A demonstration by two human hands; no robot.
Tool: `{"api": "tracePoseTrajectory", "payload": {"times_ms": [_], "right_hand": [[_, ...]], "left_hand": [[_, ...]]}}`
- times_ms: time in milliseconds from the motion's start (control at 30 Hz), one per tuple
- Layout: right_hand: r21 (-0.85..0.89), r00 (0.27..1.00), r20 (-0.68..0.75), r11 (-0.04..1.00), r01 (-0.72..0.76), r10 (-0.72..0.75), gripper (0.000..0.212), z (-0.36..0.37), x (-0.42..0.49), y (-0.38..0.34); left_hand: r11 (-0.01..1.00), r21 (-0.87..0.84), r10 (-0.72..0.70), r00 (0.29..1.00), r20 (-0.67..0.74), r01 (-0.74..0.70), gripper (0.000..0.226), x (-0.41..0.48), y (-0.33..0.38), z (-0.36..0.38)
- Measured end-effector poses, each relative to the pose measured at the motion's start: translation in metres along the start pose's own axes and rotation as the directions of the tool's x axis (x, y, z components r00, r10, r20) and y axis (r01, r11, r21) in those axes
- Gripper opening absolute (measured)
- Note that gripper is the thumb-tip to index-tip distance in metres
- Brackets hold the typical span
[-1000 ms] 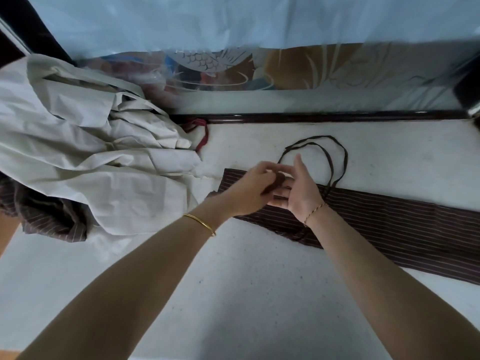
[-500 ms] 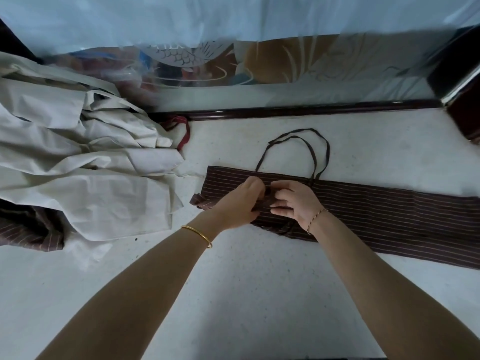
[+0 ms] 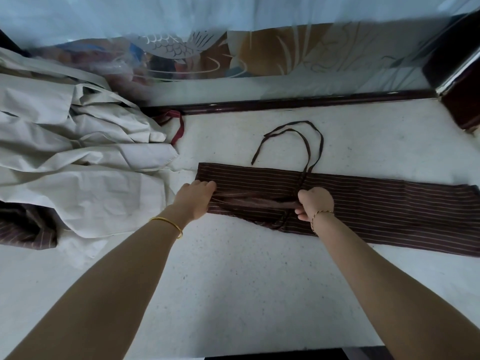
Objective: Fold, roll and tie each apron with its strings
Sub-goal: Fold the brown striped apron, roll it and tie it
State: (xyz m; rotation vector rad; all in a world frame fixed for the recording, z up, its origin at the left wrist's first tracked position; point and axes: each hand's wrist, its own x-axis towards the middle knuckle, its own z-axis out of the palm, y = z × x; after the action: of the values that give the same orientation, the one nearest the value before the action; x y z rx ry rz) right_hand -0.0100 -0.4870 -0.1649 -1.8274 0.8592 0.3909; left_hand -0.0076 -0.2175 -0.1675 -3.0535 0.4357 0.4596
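striped apron cut off right, blurred between left hand, right hand

The table is white with tiny dark specks. A dark rail runs along its back. Behind it stands glass with a fish drawn on it. The light is pale blue.

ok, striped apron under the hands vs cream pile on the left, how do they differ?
Colour: the striped apron is dark brown with pale stripes; the cream pile is plain.
Pose: the striped apron lies folded in a long flat band; the cream pile is crumpled.
Handling: left hand and right hand grip the striped apron, not the cream pile.
Both lie on the table.
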Motion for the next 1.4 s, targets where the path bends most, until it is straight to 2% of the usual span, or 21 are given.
{"api": "tracePoseTrajectory", "payload": {"times_ms": [133, 200, 367, 467, 533, 600, 733, 800, 833, 900, 967, 1100, 1233, 1333, 1400], "right_hand": [[-0.186, 0.996, 0.089, 0.981, 0.046, -0.03, 0.011, 0.005, -0.003, 0.011], [-0.299, 0.989, 0.123, 0.947, 0.116, -0.082, 0.005, 0.006, -0.004, 0.014], [-0.54, 0.947, 0.195, 0.778, 0.322, -0.257, 0.009, 0.007, -0.008, 0.02], [-0.631, 0.924, 0.223, 0.676, 0.38, -0.311, 0.009, 0.009, -0.006, 0.021], [-0.638, 0.92, 0.242, 0.665, 0.389, -0.307, 0.009, 0.008, -0.004, 0.021], [-0.624, 0.918, 0.273, 0.674, 0.396, -0.287, 0.009, 0.007, -0.001, 0.02], [-0.48, 0.938, 0.263, 0.814, 0.328, -0.223, 0.021, 0.005, 0.001, 0.015], [-0.459, 0.933, 0.266, 0.819, 0.345, -0.243, 0.026, 0.005, -0.001, 0.015], [-0.471, 0.924, 0.277, 0.801, 0.371, -0.265, 0.023, 0.006, -0.002, 0.017], [-0.533, 0.896, 0.312, 0.723, 0.44, -0.316, 0.012, 0.006, -0.006, 0.02], [-0.588, 0.87, 0.347, 0.641, 0.493, -0.35, 0.011, 0.007, -0.007, 0.025], [-0.639, 0.852, 0.336, 0.567, 0.52, -0.402, 0.01, 0.01, -0.007, 0.029], [-0.64, 0.853, 0.309, 0.572, 0.513, -0.42, 0.01, 0.012, -0.007, 0.031], [-0.621, 0.851, 0.338, 0.584, 0.522, -0.401, 0.01, 0.011, -0.005, 0.032], [-0.574, 0.85, 0.369, 0.627, 0.527, -0.377, 0.002, 0.009, -0.001, 0.031]], "left_hand": [[1.0, -0.002, -0.031, 0.999, 0.032, 0.031, 0.031, 0.001, -0.007, 0.004], [0.996, 0.004, -0.09, 0.996, 0.019, 0.09, 0.032, 0.0, -0.01, 0.004], [0.926, -0.149, -0.334, 0.936, 0.108, 0.347, 0.03, 0.003, -0.018, 0.004], [0.857, -0.294, -0.376, 0.904, 0.205, 0.423, 0.032, 0.009, -0.021, 0.002], [0.751, -0.435, -0.412, 0.867, 0.28, 0.497, 0.036, 0.012, -0.021, 0.0], [0.566, -0.579, -0.46, 0.808, 0.369, 0.587, 0.041, 0.014, -0.018, -0.005], [0.208, -0.729, -0.489, 0.715, 0.5, 0.652, 0.055, 0.016, -0.01, -0.015], [0.094, -0.764, -0.512, 0.689, 0.512, 0.638, 0.056, 0.018, -0.008, -0.016], [0.072, -0.77, -0.53, 0.679, 0.509, 0.634, 0.056, 0.019, -0.009, -0.014], [0.085, -0.768, -0.558, 0.669, 0.491, 0.635, 0.055, 0.021, -0.009, -0.01], [0.142, -0.763, -0.569, 0.683, 0.459, 0.631, 0.05, 0.022, -0.01, -0.005], [0.219, -0.77, -0.567, 0.721, 0.399, 0.599, 0.04, 0.022, -0.012, 0.004], [0.246, -0.797, -0.593, 0.736, 0.327, 0.552, 0.032, 0.02, -0.008, 0.002], [0.342, -0.833, -0.598, 0.784, 0.164, 0.435, 0.033, 0.019, 0.005, -0.009], [0.411, -0.851, -0.581, 0.813, 0.032, 0.327, 0.029, 0.015, 0.02, -0.02]]}}
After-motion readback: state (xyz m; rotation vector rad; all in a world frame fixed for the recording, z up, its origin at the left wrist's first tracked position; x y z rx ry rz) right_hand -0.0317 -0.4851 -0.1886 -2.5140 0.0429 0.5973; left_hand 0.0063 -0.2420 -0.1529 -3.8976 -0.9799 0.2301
